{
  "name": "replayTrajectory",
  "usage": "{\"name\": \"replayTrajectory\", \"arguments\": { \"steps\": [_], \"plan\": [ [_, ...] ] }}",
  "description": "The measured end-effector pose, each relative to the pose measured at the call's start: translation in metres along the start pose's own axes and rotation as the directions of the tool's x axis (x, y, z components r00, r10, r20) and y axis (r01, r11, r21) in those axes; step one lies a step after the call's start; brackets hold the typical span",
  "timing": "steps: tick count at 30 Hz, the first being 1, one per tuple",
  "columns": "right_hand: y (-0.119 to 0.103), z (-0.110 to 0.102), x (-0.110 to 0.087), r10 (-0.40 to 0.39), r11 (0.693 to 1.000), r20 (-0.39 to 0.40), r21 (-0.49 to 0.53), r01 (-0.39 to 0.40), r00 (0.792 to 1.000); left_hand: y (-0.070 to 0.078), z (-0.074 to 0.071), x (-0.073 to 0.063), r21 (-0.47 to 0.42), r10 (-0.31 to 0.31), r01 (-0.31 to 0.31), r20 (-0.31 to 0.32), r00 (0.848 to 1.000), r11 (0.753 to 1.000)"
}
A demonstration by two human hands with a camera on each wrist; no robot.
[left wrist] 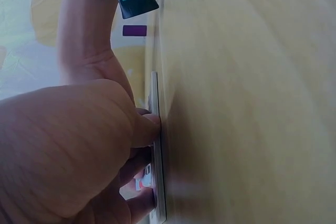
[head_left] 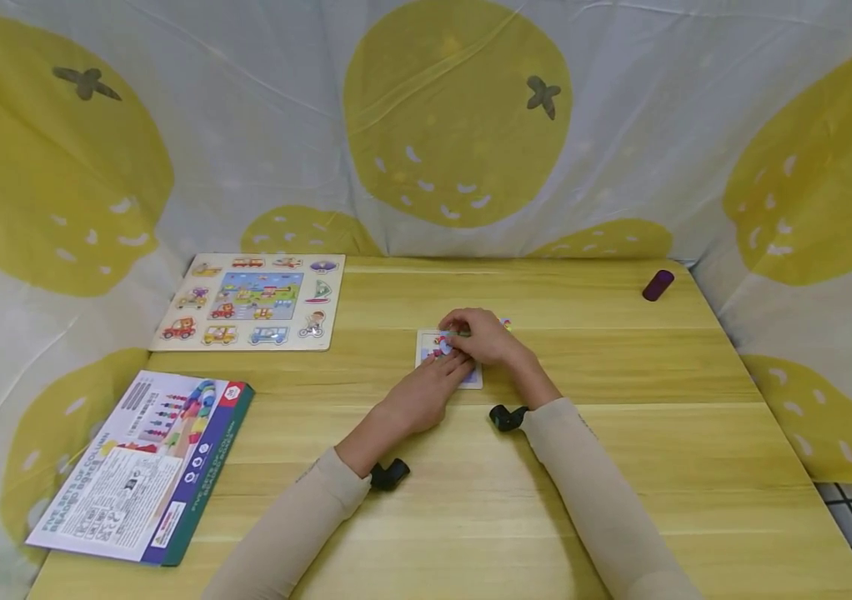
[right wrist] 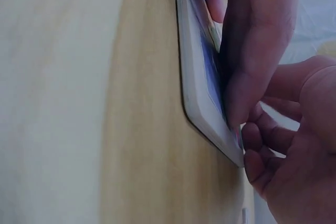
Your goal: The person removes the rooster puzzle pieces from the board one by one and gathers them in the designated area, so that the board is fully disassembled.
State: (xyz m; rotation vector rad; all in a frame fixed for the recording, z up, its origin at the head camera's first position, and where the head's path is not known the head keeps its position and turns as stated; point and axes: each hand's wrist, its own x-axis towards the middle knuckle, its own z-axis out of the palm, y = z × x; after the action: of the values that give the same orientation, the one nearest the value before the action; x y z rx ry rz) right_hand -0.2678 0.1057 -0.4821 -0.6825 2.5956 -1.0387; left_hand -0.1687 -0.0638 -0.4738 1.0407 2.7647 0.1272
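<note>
A small pale-rimmed puzzle board (head_left: 473, 383) with a colourful picture lies on the table in the head view, largely covered by both hands. My left hand (head_left: 426, 392) rests across it with its fingers extended to the upper right; in the left wrist view its thumb touches the board's edge (left wrist: 159, 166). Over the board's upper right part, my right hand (head_left: 484, 336) curls its thumb and forefinger about a small puzzle piece (head_left: 463, 332), mostly hidden by the fingers. Another small colourful piece (head_left: 506, 323) peeks out behind the right hand.
A larger wooden vehicle puzzle (head_left: 246, 304) lies at the back left. Nearer on that side is a flat printed box (head_left: 144, 467). Toward the far right corner stands a dark purple cylinder (head_left: 658, 285). Fruit-print cloth (head_left: 456, 108) walls in the wooden table (head_left: 621, 467).
</note>
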Motion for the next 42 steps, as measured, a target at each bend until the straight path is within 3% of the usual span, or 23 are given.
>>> {"name": "replayTrajectory", "arguments": {
  "steps": [10, 21, 28, 36, 42],
  "plan": [
    [0.004, -0.005, -0.004, -0.012, 0.999, -0.017, 0.049, 0.013, 1.0, -0.001, 0.002, 0.001, 0.013, -0.002, 0.002, 0.003, 1.0, 1.0],
    [0.012, -0.015, -0.017, 0.0, 0.991, -0.14, 0.135, 0.02, 0.99, 0.001, 0.002, 0.001, 0.002, 0.013, -0.013, -0.027, 1.0, 1.0],
    [0.023, -0.025, -0.028, 0.033, 0.979, -0.242, 0.203, 0.017, 0.97, 0.0, 0.001, 0.001, -0.003, -0.005, 0.005, -0.026, 1.0, 1.0],
    [0.042, -0.04, -0.045, 0.068, 0.959, -0.216, 0.283, -0.004, 0.974, 0.0, 0.001, 0.0, -0.02, -0.018, 0.017, -0.019, 1.0, 1.0],
    [0.06, -0.057, -0.059, 0.139, 0.954, -0.208, 0.292, -0.075, 0.968, 0.001, 0.0, 0.001, -0.039, -0.018, 0.018, -0.007, 1.0, 0.999]
  ]
}}
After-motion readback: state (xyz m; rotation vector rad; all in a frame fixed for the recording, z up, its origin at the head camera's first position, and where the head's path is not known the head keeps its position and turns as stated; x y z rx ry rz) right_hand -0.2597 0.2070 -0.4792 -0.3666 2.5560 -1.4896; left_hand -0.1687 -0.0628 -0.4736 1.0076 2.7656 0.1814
